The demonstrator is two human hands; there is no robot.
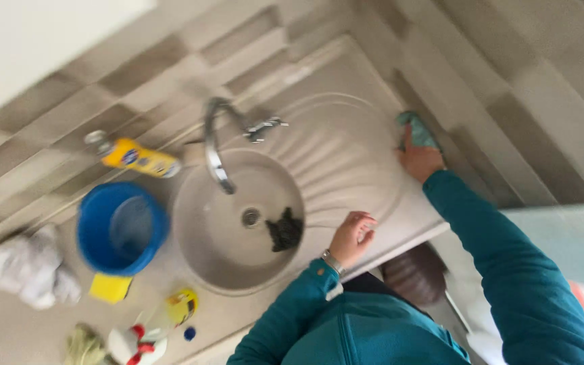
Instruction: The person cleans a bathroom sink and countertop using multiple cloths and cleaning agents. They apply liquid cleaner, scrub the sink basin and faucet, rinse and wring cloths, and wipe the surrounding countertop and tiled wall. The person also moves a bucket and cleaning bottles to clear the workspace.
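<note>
My right hand (419,161) presses a teal cloth (415,128) onto the far corner of the beige drainboard (346,149), beside the tiled wall. My left hand (351,236), with a watch on the wrist, rests on the front edge of the counter by the drainboard; its fingers are curled and hold nothing. The round sink basin (217,230) lies to the left of that hand. A dark scouring pad (285,230) sits in the basin next to the drain. A chrome tap (214,145) arches over the basin.
A blue bucket (122,226) stands left of the basin, with a yellow sponge (110,287) in front of it. A yellow bottle (136,157) lies by the wall. A crumpled white rag (32,267), a spray bottle with a red trigger (140,338) and a small yellow bottle (182,305) are at the lower left.
</note>
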